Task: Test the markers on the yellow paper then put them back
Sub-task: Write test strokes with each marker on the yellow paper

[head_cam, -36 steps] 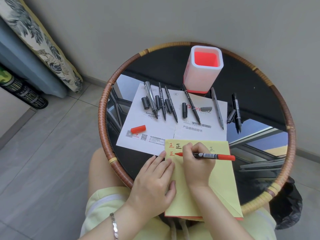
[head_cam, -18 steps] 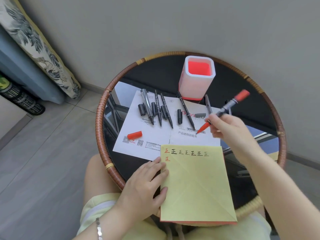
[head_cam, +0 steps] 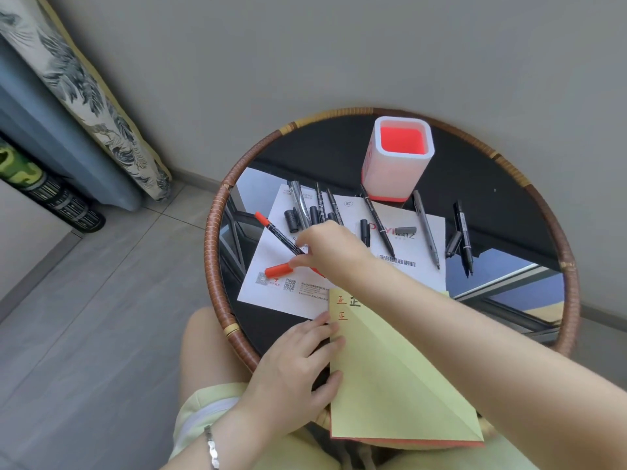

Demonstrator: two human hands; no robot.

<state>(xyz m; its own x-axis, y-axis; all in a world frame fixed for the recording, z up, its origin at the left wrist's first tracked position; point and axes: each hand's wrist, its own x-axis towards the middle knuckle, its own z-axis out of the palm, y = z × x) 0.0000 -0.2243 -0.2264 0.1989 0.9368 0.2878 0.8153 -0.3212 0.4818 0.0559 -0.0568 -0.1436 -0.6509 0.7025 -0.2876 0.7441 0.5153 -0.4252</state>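
Cap [head_cam: 278,270], red, lies on the white sheet [head_cam: 271,293] just at eight o'clock of the right hand [head_cam: 334,252], its length running nine to three. That nearer hand pinches the red marker [head_cam: 280,239], tail toward ten. Left hand [head_cam: 295,374] presses flat on the yellow paper [head_cam: 390,385].

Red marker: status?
Right hand grips red marker, cap off, over white sheet. Left hand flat on yellow paper. Red cap lies on sheet beside right hand, nothing over it.

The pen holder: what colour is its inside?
The pen holder is bright red inside; the head view shows it.
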